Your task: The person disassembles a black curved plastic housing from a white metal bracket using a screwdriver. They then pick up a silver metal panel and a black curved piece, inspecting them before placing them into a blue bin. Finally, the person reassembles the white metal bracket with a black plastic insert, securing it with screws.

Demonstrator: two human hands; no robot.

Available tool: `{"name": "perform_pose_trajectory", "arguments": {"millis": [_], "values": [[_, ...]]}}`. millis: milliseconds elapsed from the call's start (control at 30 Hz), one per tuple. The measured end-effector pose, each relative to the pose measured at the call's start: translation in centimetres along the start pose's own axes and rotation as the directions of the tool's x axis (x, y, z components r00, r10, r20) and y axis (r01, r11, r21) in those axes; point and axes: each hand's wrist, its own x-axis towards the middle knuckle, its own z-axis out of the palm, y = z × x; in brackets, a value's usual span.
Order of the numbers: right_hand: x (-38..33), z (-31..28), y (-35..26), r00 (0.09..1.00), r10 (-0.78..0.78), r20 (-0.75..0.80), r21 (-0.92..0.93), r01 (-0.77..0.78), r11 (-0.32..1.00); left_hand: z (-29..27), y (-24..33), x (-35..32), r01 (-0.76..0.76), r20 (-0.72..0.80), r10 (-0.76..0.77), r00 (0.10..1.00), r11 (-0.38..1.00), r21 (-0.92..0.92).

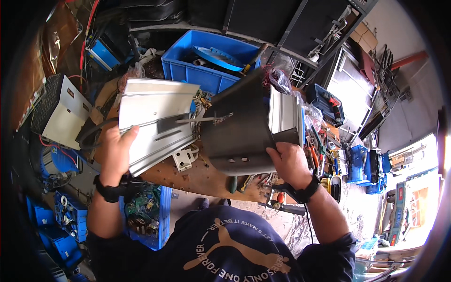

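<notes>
My left hand [116, 152] grips the left edge of a silver metal panel [157, 101], ribbed lengthwise with a slot in its face. The panel is held tilted above the workbench. My right hand [289, 162] is closed on the lower right corner of a dark curved sheet [239, 136], which has small holes near its bottom edge. A second silver ribbed piece [283, 112] shows behind the sheet's right side. Between the two parts a thin grey strip [199, 120] reaches from panel to sheet; I cannot tell what it joins. The fingers behind both parts are hidden.
A wooden workbench [188, 181] lies below, with a white socket block [184, 159] and hand tools near its front edge. A blue crate [188, 70] stands behind. A white metal box [68, 113] is left; a blue bin of circuit boards [164, 216] sits below.
</notes>
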Motion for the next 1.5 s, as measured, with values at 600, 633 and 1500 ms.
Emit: {"name": "perform_pose_trajectory", "arguments": {"millis": [600,633,1500], "values": [[-1.8,-9.7,-2.0,1.000,-0.014,0.007,0.055,0.013,0.998,-4.3,-0.4,-4.2,0.050,-0.113,-0.080,0.990,0.966,-0.252],[-2.3,-10.7,-2.1,1.000,0.008,-0.014,0.080,-0.007,0.997,-4.0,-0.2,-4.1,0.055,-0.104,-0.092,0.990,0.949,-0.309],[-5.8,-23.0,-0.4,0.953,0.265,-0.149,-0.461,-0.304,0.834,16.0,4.7,0.2,-0.268,0.015,0.316,0.949,0.829,-0.491]]}}
